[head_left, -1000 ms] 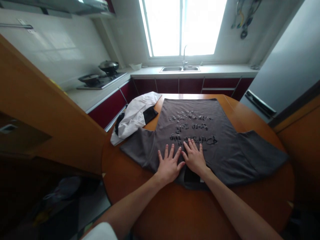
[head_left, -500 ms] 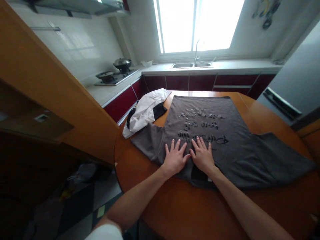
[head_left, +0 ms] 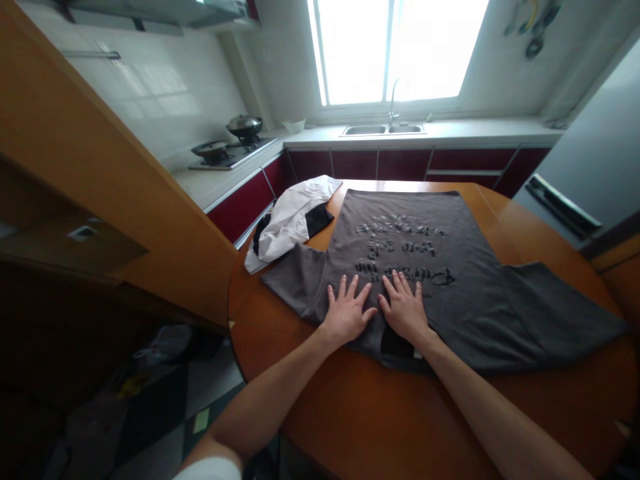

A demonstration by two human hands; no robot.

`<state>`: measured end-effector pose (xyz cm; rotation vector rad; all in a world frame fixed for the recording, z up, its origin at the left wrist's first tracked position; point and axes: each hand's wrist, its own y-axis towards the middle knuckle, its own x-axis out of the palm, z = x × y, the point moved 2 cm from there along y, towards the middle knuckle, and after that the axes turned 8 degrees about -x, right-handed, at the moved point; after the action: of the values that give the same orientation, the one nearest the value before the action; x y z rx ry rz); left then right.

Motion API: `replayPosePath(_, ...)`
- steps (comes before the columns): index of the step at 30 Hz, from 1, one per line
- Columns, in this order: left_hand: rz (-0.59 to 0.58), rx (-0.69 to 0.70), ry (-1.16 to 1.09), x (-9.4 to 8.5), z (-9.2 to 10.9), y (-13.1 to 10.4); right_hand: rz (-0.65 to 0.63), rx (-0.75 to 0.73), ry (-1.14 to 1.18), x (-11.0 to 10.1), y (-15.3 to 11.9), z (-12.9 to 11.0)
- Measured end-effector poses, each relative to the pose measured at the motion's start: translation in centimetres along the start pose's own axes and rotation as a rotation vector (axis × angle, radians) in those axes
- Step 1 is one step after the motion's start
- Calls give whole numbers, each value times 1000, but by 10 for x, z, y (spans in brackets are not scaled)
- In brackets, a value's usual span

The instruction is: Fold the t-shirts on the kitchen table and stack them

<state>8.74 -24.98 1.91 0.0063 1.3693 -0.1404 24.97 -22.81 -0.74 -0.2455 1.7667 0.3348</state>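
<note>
Both hands are working palm-down here: the left hand [head_left: 349,313] is lying on the grey shirt [head_left: 475,313], and the right hand [head_left: 406,310] is resting just beside it, the thumbs pointing towards each other. The fingers are opening out wide on each side, gripping nothing, so the pressure is probably spreading over the cloth rather than bunching it. The shirt itself is lying across the round wooden worktop [head_left: 340,413], its dark neck opening [head_left: 395,343] facing the person and its hem stretching towards the window [head_left: 390,53]. That is why the lettering [head_left: 415,250] is showing upside down from this side. The hands are sitting between neck and print, close to the middle, which looks a sensible spot for steadying the body without covering much of the lettering. Out to the sides, the left-hand sleeve [head_left: 295,277] and the right-hand sleeve [head_left: 560,317] are spreading loose, some soft creases showing. And over at the left edge, a white-and-black garment [head_left: 290,223] is lying crumpled, leaving the shirt's body uncovered.
</note>
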Motion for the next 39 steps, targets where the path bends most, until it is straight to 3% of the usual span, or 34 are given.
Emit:
replayPosePath(4, 99, -73, -32, -19, -13, 8, -5, -6, 9, -2, 0, -1)
replayPosePath(8, 124, -202, -61, -38, -45, 15, 3, -1, 15, -3, -1, 0)
replayPosePath(11, 142, -325, -95, -48, -86, 18, 9, 2, 21, -2, -1, 0)
replayPosePath(17, 291, -587, -54, -53, -187, 15, 11, 0, 27, 0, 0, 1)
replayPosePath(21, 328, -723, 24, -49, -230, 5, 16, 3, 25, 1, 0, 1)
replayPosePath(28, 440, -767, -96, -45, -245, 4, 15, 4, 6, 3, 0, 1)
replayPosePath(33, 485, -649, -282, -45, -242, 11, 17, 0, 5, 4, 0, 1)
replayPosePath(36, 528, -575, -358, -53, -237, 15, 24, 3, 7, 3, 0, 1)
replayPosePath(39, 589, -479, -451, -75, -221, 20, 23, 3, 10, 3, 0, 0)
